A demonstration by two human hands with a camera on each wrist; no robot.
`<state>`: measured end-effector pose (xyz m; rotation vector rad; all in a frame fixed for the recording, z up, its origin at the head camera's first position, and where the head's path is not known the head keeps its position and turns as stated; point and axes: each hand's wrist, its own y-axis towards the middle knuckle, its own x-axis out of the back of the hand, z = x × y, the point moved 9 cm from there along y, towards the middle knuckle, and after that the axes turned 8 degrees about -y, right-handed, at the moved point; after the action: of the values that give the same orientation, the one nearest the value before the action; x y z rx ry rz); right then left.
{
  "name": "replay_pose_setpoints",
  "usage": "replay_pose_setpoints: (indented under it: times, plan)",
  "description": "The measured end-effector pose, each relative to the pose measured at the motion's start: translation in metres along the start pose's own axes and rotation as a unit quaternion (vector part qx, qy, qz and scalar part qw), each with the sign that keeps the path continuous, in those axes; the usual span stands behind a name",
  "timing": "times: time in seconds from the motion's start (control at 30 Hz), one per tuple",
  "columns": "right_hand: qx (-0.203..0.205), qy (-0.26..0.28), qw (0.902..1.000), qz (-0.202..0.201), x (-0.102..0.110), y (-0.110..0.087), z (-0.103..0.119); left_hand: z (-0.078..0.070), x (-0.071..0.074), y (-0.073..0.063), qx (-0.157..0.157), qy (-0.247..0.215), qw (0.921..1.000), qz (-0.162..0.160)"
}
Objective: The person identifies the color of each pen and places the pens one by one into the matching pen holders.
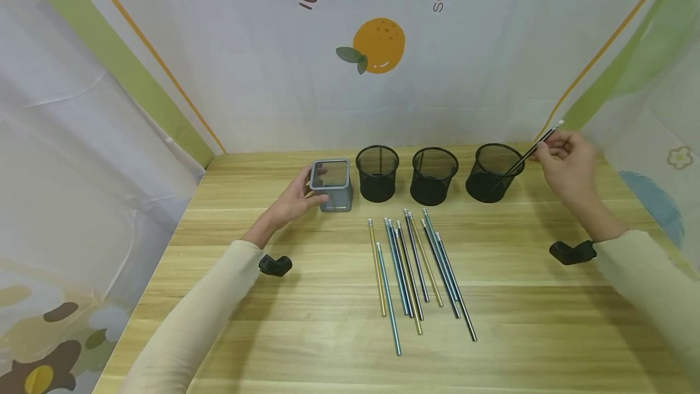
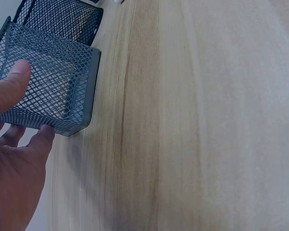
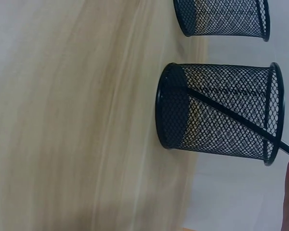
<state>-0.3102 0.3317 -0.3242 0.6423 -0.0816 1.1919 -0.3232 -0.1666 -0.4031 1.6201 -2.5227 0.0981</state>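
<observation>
My left hand (image 1: 292, 202) grips a grey square mesh pen holder (image 1: 340, 199), thumb on the near side and fingers round the far left. In the left wrist view the thumb (image 2: 13, 84) lies flat on the holder's mesh wall (image 2: 48, 79). At the far right, my right hand (image 1: 571, 166) pinches a black pencil (image 1: 529, 152) near its upper, white-tipped end. The pencil slants down into the rightmost round black mesh pen cup (image 1: 487, 186). Through the mesh in the right wrist view, the pencil (image 3: 231, 114) reaches the cup's dark base.
Two more round black mesh cups, one (image 1: 377, 184) beside the square holder and another (image 1: 431, 187) to its right, complete the row. Several gold, blue and black pencils (image 1: 412, 260) lie loosely spread on the wooden table (image 1: 306, 333). A printed cloth (image 1: 273, 90) hangs behind.
</observation>
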Motion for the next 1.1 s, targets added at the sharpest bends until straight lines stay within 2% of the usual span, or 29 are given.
replay_pose_setpoints:
  times: [0.37,0.63,0.83,1.1]
  plan:
    - [0.016,-0.006,0.9998,0.006,-0.002,-0.003,-0.003,0.002,0.001,0.000,0.000,-0.002,1.0000,-0.001]
    - [0.013,-0.014,0.9996,0.023,-0.002,-0.006,-0.008,0.001,0.001,0.000,0.001,0.002,1.0000,-0.001]
    - [-0.004,-0.017,0.9987,0.049,-0.001,-0.010,-0.014,0.000,0.001,0.000,0.002,0.002,1.0000,-0.001]
    - [-0.028,-0.008,0.9980,0.055,0.006,-0.016,-0.024,0.001,0.001,0.000,0.000,-0.001,1.0000,0.000]
